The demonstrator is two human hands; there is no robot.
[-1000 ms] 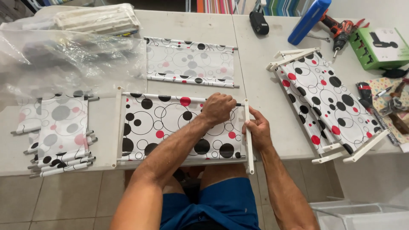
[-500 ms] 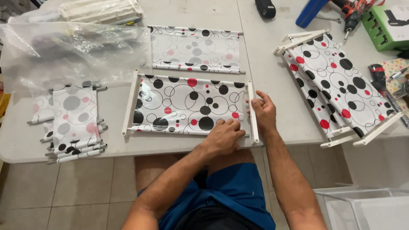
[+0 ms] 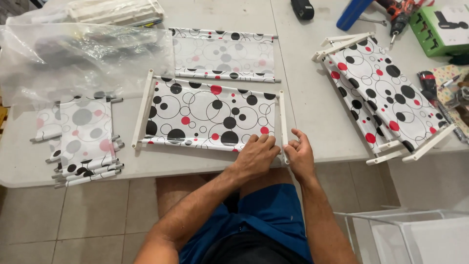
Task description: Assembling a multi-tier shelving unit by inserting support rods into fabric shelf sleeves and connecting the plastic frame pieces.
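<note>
Both hands meet at the near right corner of the white fabric panel printed with black and red circles, which lies flat near the front edge of the pale grey table. The left hand presses down on the panel's lower hem, fingers curled over the cloth. The right hand pinches the white plastic side bar at its lower end. A second matching panel lies just beyond. A stack of rolled panels sits well to the left.
</note>
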